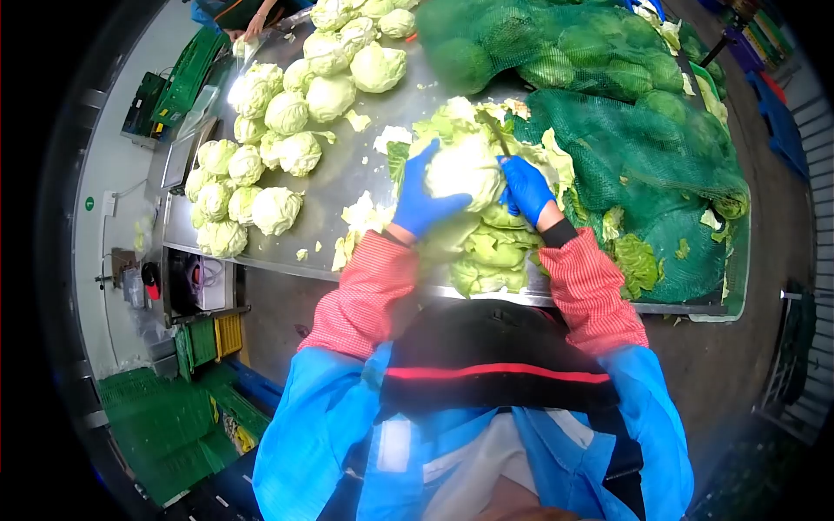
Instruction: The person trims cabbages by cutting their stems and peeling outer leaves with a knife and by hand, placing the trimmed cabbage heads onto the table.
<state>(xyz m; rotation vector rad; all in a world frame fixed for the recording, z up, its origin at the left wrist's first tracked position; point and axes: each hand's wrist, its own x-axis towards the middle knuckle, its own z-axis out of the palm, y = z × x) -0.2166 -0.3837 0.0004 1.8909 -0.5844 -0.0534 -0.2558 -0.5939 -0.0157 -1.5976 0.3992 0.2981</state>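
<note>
A pale, trimmed cabbage (465, 172) is in front of me over a heap of loose leaves. My left hand (426, 195), in a blue glove, grips it from the left with thumb and fingers spread around its side. My right hand (526, 186), also gloved in blue, is closed around a knife (497, 132) at the cabbage's right side. The knife's dark narrow blade points away from me, and its handle is mostly hidden in the fist. Loose green outer leaves (491, 252) are piled below and around the cabbage.
Several trimmed cabbages (276, 210) are grouped at the left of the metal table (347, 165). Green net sacks of cabbages (643, 161) cover the right side. Another person's hand (254, 26) is at the far left end. Green crates (152, 425) stand low on the left.
</note>
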